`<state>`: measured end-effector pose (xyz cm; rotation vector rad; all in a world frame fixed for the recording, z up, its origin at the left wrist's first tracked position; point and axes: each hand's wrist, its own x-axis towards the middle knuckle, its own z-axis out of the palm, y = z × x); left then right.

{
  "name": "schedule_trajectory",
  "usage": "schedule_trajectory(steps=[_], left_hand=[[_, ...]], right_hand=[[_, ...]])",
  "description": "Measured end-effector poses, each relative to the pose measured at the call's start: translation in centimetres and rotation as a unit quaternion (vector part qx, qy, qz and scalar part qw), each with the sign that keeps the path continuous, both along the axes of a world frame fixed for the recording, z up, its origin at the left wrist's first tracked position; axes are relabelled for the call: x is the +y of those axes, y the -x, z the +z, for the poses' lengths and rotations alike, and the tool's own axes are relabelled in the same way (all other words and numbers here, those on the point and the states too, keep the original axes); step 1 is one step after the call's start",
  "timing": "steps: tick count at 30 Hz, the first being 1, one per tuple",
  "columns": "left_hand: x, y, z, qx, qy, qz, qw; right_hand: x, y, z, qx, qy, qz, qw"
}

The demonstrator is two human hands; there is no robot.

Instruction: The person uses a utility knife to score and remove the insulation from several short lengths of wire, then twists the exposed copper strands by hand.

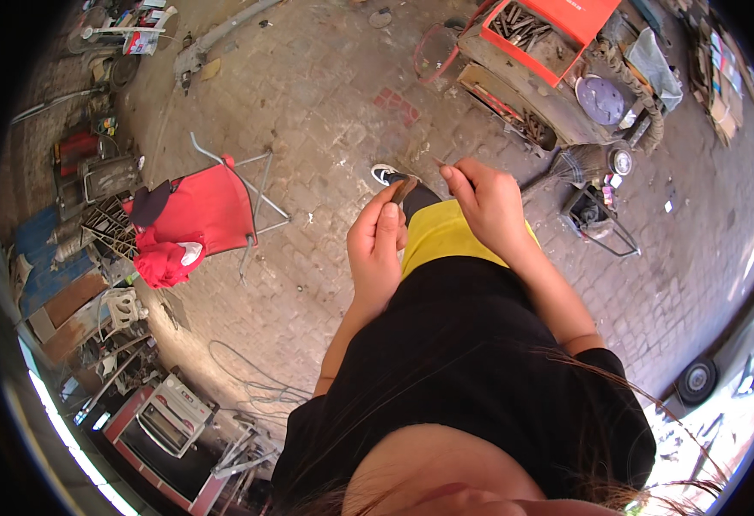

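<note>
My left hand is raised in front of my waist, gripping a small flat brown piece between thumb and fingers. The piece looks worn or rusty; I cannot tell exactly what it is. To its right, my right hand pinches a thin, pointed small object between thumb and forefinger. Most of that object is hidden by the fingers. The two hands are apart, and the held things do not touch. Below them are my yellow garment and one dark shoe on the brick floor.
An open red box of metal pieces sits on a wooden stand with an open drawer. A broom and a purple disc are nearby. Left stands a red folding chair holding a dark cap. Loose cable crosses the floor.
</note>
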<state>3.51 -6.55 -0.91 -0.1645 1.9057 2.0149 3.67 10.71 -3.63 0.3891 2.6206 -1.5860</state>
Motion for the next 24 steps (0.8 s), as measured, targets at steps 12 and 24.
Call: schedule_trajectory(steps=[12, 24], left_hand=[[0.3, 0.3, -0.9, -0.021, -0.035, 0.009, 0.999], [0.3, 0.7, -0.5, 0.000, -0.016, -0.008, 1.000]], right_hand=[[-0.3, 0.5, 0.2, -0.001, -0.021, 0.025, 0.999], [-0.8, 0.7, 0.1, 0.039, -0.025, 0.009, 0.999]])
